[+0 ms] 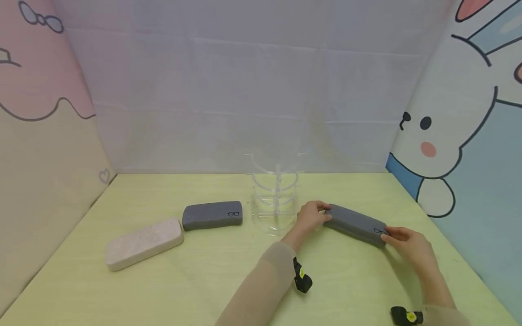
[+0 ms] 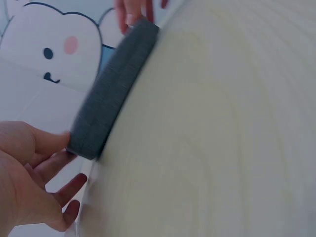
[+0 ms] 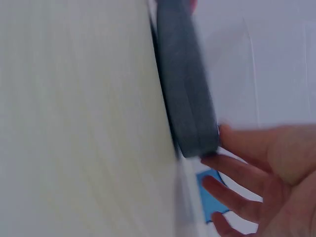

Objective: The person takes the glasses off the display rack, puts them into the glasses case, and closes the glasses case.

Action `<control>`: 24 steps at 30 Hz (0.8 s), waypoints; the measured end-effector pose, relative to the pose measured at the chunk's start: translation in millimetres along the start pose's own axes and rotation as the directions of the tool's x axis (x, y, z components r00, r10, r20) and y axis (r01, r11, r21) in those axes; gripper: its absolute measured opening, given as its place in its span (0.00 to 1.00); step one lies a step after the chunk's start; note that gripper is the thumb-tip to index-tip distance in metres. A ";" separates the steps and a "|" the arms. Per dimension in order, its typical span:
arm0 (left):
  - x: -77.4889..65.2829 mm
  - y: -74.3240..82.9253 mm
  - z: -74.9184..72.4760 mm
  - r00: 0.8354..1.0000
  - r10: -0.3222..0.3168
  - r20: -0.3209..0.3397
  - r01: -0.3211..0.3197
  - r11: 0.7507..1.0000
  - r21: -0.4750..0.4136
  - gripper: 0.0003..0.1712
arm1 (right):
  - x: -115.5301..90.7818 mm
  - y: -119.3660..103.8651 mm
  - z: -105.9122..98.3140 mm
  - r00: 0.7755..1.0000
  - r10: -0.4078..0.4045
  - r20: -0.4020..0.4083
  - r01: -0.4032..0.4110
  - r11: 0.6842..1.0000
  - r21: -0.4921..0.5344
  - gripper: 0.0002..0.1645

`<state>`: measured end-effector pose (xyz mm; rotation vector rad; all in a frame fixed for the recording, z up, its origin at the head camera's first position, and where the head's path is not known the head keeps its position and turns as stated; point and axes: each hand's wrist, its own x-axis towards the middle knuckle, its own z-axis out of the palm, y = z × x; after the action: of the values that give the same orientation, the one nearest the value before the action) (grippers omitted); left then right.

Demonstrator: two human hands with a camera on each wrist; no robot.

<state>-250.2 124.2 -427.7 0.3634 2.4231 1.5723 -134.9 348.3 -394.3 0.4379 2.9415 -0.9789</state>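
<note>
A dark grey glasses case with a small glasses print is held at both ends, on the right side of the table. My left hand pinches its left end between thumb and fingers. At the opposite end, my right hand grips the corner beside the print. Both wrist views show the case from its long side, close over the table top. In the right wrist view the thumb lies on one face and the index finger under the end, with the other fingers spread.
A clear tiered display stand stands at the back middle, just left of my left hand. A second grey glasses case lies left of it. Beside that rests a pale beige case. Printed panels and a white backdrop enclose the table.
</note>
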 end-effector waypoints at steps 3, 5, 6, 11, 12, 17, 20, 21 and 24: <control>-2.6 -4.5 2.0 0.999 0.012 -0.045 -0.009 0.998 0.062 0.11 | -0.1 1.9 3.7 0.999 -0.018 -0.037 0.016 0.999 -0.051 0.36; -4.1 -6.0 2.8 0.998 0.023 -0.051 -0.021 0.999 0.044 0.12 | -0.3 2.1 3.9 0.999 -0.025 -0.045 0.022 0.998 -0.064 0.35; -4.6 -6.3 3.3 0.998 0.029 -0.049 -0.027 0.999 0.042 0.12 | -0.7 2.1 3.6 0.999 -0.018 -0.046 0.015 0.998 -0.064 0.35; -5.6 -6.8 5.8 0.998 0.035 -0.052 -0.032 0.998 0.055 0.11 | -2.4 2.1 2.8 1.000 0.018 -0.016 -0.018 0.999 -0.026 0.36; -5.7 -6.8 6.2 0.998 0.032 -0.058 -0.029 0.998 0.061 0.11 | -2.2 2.2 3.2 1.000 0.023 -0.014 -0.023 1.000 -0.018 0.37; -8.2 -6.3 7.6 0.995 0.017 -0.098 -0.010 0.997 0.073 0.12 | 0.2 1.9 4.8 1.000 0.024 -0.008 -0.024 1.000 -0.003 0.37; -10.6 -5.4 8.3 0.994 0.015 -0.105 -0.011 0.999 0.043 0.13 | -0.2 0.8 4.0 1.000 0.024 0.005 -0.024 1.000 -0.006 0.37; -11.6 -5.0 8.4 0.995 0.013 -0.103 -0.010 0.999 0.030 0.13 | -0.6 0.4 3.7 1.000 0.023 0.007 -0.023 1.000 -0.010 0.37; -14.6 -3.8 8.2 0.996 0.019 -0.088 -0.017 1.000 0.019 0.14 | -3.2 -1.8 2.6 1.000 0.015 -0.008 -0.015 0.999 -0.041 0.35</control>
<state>-234.1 125.0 -433.6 0.3266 2.5077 1.6070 -132.5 344.6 -394.9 0.4631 2.9550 -0.9157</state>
